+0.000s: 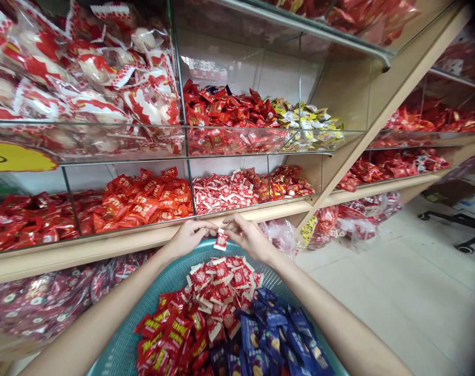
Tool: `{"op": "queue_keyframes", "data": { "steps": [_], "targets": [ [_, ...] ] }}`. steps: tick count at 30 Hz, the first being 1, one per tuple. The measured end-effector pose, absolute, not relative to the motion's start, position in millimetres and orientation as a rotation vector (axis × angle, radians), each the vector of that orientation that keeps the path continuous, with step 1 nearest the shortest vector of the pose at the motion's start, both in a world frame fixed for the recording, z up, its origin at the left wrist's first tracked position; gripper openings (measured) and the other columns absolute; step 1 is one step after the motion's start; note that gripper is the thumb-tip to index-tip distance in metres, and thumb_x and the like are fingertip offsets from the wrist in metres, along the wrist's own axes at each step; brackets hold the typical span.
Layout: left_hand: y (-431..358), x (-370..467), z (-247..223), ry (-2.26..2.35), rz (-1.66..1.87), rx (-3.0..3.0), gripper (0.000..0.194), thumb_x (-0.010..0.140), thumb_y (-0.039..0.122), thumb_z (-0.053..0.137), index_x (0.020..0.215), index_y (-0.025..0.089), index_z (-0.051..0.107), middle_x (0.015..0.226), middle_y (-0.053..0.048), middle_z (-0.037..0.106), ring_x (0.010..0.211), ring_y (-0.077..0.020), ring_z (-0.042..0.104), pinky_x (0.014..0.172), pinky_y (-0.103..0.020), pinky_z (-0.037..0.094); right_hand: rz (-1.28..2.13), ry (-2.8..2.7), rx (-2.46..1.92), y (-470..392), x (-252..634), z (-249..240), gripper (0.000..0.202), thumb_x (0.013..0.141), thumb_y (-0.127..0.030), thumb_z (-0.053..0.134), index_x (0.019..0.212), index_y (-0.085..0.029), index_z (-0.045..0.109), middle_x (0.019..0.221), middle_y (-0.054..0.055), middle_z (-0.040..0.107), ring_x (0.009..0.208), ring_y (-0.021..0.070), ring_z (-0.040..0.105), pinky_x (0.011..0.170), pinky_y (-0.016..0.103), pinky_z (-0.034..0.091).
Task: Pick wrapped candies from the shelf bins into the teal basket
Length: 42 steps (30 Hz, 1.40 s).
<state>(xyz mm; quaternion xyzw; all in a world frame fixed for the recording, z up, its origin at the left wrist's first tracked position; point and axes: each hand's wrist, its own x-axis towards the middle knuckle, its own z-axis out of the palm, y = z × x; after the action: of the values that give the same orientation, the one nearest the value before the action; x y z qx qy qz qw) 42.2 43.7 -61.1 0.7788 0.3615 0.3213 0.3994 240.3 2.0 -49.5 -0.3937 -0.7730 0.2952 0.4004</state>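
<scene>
Just above the far rim of a teal plastic basket (pixel 153 292), my two hands meet at a small red-and-white wrapped candy (pixel 220 240). My left hand (pixel 190 236) has thumb and fingertips drawn together at the candy's upper left edge. From the other side, my right hand (pixel 250 237) pinches it with thumb and bent fingers. Inside the basket lie matching red-and-white candies (pixel 221 282) at the far side, red packets with yellow lettering (pixel 170 334) at the near left, and dark blue packets (pixel 274 334) at the near right.
A wooden shelf unit with clear dividers (pixel 241 211) stands right behind the basket. Its bottom bins hold orange-red packets (pixel 145 201) and small red-and-white candies (pixel 225 190). Bagged sweets (pixel 327 230) lie under the shelf. At right are floor tiles (pixel 378 282) and a wheeled base (pixel 456 224).
</scene>
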Motion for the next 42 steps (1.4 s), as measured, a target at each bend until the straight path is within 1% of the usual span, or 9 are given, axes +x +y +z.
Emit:
{"op": "queue_keyframes", "data": {
  "steps": [7, 11, 15, 19, 25, 31, 35, 39, 42],
  "targets": [
    [44, 43, -57, 0.940, 0.790, 2.022, 0.031, 0.076, 0.015, 0.041, 0.091, 0.013, 0.069, 0.087, -0.004, 0.071, 0.078, -0.0150, 0.064, 0.072, -0.022, 0.048, 0.742, -2.099, -0.976, -4, 232, -49, 0.022, 0.085, -0.020, 0.044, 0.105, -0.020, 0.051, 0.091, 0.003, 0.064, 0.079, 0.0125, 0.059, 0.070, 0.025, 0.045],
    [44, 43, -55, 0.941, 0.816, 2.057, 0.032, 0.074, 0.013, 0.042, 0.089, 0.015, 0.070, 0.087, -0.002, 0.071, 0.079, -0.0155, 0.063, 0.075, -0.024, 0.048, 0.624, -2.205, -0.980, -7, 224, -49, 0.025, 0.084, -0.017, 0.044, 0.107, -0.022, 0.052, 0.100, 0.004, 0.063, 0.088, 0.0143, 0.059, 0.077, 0.027, 0.043],
    [43, 43, -54, 0.943, 0.830, 2.063, 0.034, 0.072, 0.012, 0.041, 0.090, 0.015, 0.070, 0.084, -0.002, 0.071, 0.078, -0.0154, 0.063, 0.076, -0.024, 0.049, 0.514, -2.299, -0.982, -7, 218, -49, 0.026, 0.082, -0.013, 0.046, 0.105, -0.021, 0.055, 0.097, 0.004, 0.063, 0.087, 0.0152, 0.059, 0.075, 0.026, 0.043],
    [42, 43, -54, 0.953, 0.826, 2.078, 0.034, 0.073, 0.012, 0.040, 0.090, 0.014, 0.070, 0.087, -0.002, 0.071, 0.080, -0.0158, 0.064, 0.078, -0.025, 0.048, 0.503, -2.325, -0.987, -4, 215, -51, 0.025, 0.082, -0.013, 0.047, 0.104, -0.021, 0.055, 0.093, 0.003, 0.064, 0.085, 0.0149, 0.059, 0.074, 0.025, 0.043],
    [45, 41, -59, 0.950, 0.819, 2.088, 0.033, 0.076, 0.013, 0.041, 0.093, 0.014, 0.069, 0.092, -0.004, 0.070, 0.085, -0.0165, 0.063, 0.079, -0.025, 0.047, 0.472, -2.305, -0.975, -6, 218, -50, 0.024, 0.082, -0.022, 0.052, 0.106, -0.020, 0.057, 0.100, 0.005, 0.062, 0.088, 0.0150, 0.058, 0.077, 0.026, 0.043],
    [45, 42, -62, 0.921, 0.806, 2.050, 0.031, 0.078, 0.013, 0.040, 0.090, 0.014, 0.069, 0.083, -0.003, 0.070, 0.075, -0.0140, 0.063, 0.071, -0.023, 0.048, 0.380, -2.146, -0.966, 7, 228, -23, 0.020, 0.087, -0.027, 0.044, 0.093, -0.018, 0.060, 0.087, 0.004, 0.062, 0.079, 0.0133, 0.056, 0.071, 0.025, 0.042],
    [44, 43, -64, 0.954, 0.810, 1.997, 0.030, 0.079, 0.014, 0.041, 0.092, 0.013, 0.068, 0.082, -0.005, 0.070, 0.076, -0.0148, 0.063, 0.069, -0.023, 0.048, 0.240, -2.135, -1.058, 43, 228, -4, 0.015, 0.083, -0.021, 0.048, 0.093, -0.017, 0.059, 0.085, 0.004, 0.062, 0.076, 0.0132, 0.055, 0.068, 0.024, 0.041],
    [44, 42, -65, 0.935, 0.821, 1.992, 0.030, 0.079, 0.015, 0.042, 0.094, 0.013, 0.068, 0.082, -0.005, 0.070, 0.076, -0.0145, 0.063, 0.068, -0.023, 0.048, 0.133, -2.320, -1.054, 84, 218, 3, 0.023, 0.079, -0.009, 0.049, 0.098, -0.016, 0.060, 0.094, 0.006, 0.061, 0.087, 0.0151, 0.054, 0.078, 0.026, 0.039],
    [45, 41, -66, 0.935, 0.820, 2.012, 0.031, 0.079, 0.015, 0.041, 0.095, 0.013, 0.068, 0.082, -0.005, 0.070, 0.076, -0.0144, 0.063, 0.067, -0.023, 0.047, 0.056, -2.513, -1.008, 101, 208, 5, 0.030, 0.075, -0.003, 0.049, 0.098, -0.017, 0.063, 0.094, 0.007, 0.059, 0.091, 0.0161, 0.052, 0.083, 0.028, 0.037]
  ]
}}
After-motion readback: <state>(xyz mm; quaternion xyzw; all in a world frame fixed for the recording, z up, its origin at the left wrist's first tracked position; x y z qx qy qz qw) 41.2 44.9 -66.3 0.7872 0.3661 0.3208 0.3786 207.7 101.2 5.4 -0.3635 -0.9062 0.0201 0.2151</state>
